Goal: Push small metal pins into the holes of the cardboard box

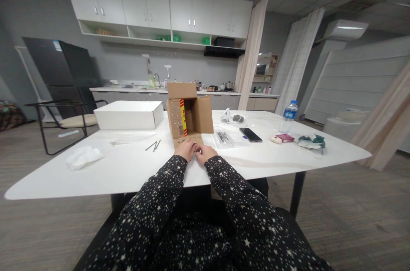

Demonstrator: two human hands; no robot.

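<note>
An open cardboard box (174,118) lies on its side on the white table, its mouth towards me and its flaps spread. Small shiny round pieces dot its left flap, beside a red and yellow strip (183,117). More small pieces show on the front flap (188,137) that lies on the table. My left hand (185,150) rests at this flap with the fingers bent together. Close beside it is my right hand (206,153), its fingers pinched and meeting the left fingertips. Whatever is between the fingers is too small to make out.
Left of the box are a white box (130,115), a few nails or screws (156,146) and a crumpled white plastic bag (84,157). To the right lie a clear plastic case (224,138), a phone (250,135), a pink packet (285,138), a bottle (289,116) and a green-and-white bundle (311,142).
</note>
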